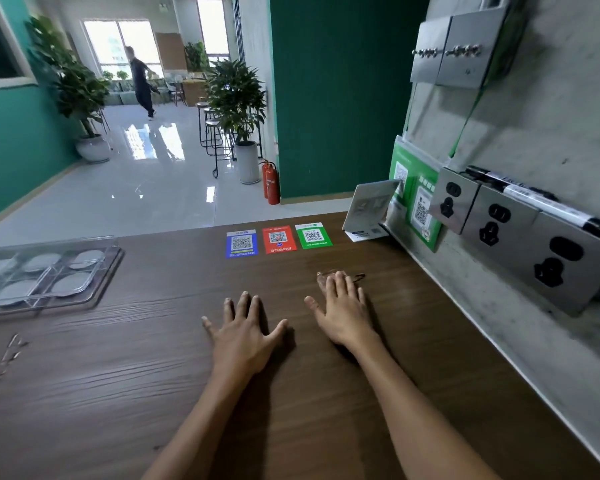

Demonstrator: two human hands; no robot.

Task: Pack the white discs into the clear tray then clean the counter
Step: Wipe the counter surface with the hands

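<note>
The clear tray lies at the far left of the dark wooden counter, its lid down. Several white discs sit inside its compartments. My left hand rests flat on the counter near the middle, fingers spread, holding nothing. My right hand lies flat just to its right, also holding nothing. Both hands are well to the right of the tray. A thin wire-like item pokes out beyond my right fingertips; what it is I cannot tell.
Blue, red and green QR stickers lie near the counter's far edge. A small card stand and green sign stand at the back right. Metal wall sockets line the right wall. Beyond the counter, a person walks across the room.
</note>
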